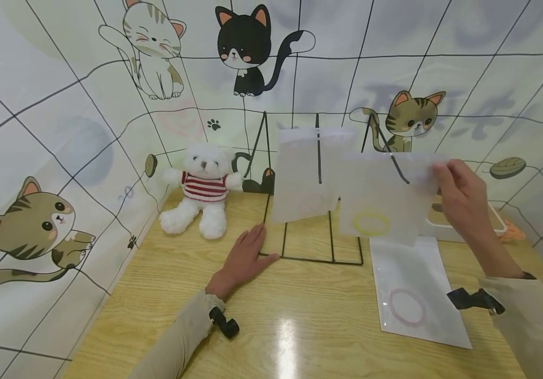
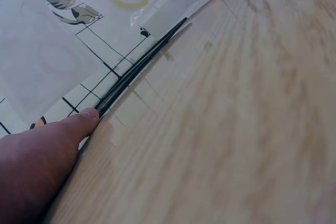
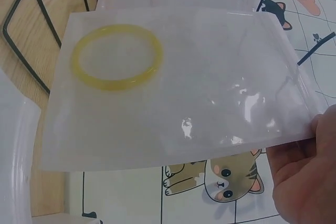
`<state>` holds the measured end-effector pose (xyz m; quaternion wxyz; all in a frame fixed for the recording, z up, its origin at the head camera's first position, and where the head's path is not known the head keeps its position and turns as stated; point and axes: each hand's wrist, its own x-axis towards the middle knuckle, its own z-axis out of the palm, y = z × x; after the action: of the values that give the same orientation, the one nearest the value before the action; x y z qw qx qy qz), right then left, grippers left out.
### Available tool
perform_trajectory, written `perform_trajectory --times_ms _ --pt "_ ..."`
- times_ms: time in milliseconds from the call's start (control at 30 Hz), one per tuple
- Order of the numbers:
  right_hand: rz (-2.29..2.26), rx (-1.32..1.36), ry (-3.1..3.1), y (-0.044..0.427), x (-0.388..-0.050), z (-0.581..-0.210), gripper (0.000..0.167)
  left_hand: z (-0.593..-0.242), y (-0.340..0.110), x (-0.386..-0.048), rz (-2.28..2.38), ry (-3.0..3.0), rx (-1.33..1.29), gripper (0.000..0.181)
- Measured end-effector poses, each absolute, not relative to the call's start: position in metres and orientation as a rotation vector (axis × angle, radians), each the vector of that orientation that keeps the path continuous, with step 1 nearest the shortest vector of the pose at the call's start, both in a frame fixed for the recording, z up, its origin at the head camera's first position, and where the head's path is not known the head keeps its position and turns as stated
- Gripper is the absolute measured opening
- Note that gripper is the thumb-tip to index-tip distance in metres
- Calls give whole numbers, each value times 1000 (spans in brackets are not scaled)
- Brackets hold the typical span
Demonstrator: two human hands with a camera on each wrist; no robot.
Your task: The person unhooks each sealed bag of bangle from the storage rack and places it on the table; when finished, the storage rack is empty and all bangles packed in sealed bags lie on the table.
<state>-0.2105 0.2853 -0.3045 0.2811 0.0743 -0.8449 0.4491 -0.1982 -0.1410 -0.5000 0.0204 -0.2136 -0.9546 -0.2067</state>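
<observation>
My right hand [image 1: 463, 195] pinches the upper right edge of a translucent bag [image 1: 385, 195] with a yellow ring [image 1: 371, 223] inside. One prong of the black wire rack [image 1: 309, 258] shows against that bag's upper part. Beside it, another translucent bag [image 1: 302, 179] hangs at the rack's middle prong. My left hand [image 1: 240, 263] rests flat on the table, fingers straight, at the rack's front left corner. In the right wrist view the bag [image 3: 199, 93] with the yellow ring [image 3: 116, 85] spreads out from my right hand [image 3: 304, 171]. The left wrist view shows my left hand [image 2: 47, 156] by the rack's wire.
A white teddy bear [image 1: 205, 189] in a striped shirt sits left of the rack. On the table [image 1: 300, 316] at the right lies a white bag [image 1: 413, 284] with a pink ring. A white tray [image 1: 496, 221] and an orange item [image 1: 513, 231] are behind my right arm.
</observation>
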Motion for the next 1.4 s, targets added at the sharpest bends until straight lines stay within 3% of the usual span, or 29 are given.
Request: perform_trajectory --times_ms 1067,1400 --pt "1218 290 -2235 290 -171 -306 13 -502 -142 -198 -609 -2971 -666 87" --pt "1238 341 -2199 292 -155 -303 20 -499 -141 -198 -622 -2978 -661 87"
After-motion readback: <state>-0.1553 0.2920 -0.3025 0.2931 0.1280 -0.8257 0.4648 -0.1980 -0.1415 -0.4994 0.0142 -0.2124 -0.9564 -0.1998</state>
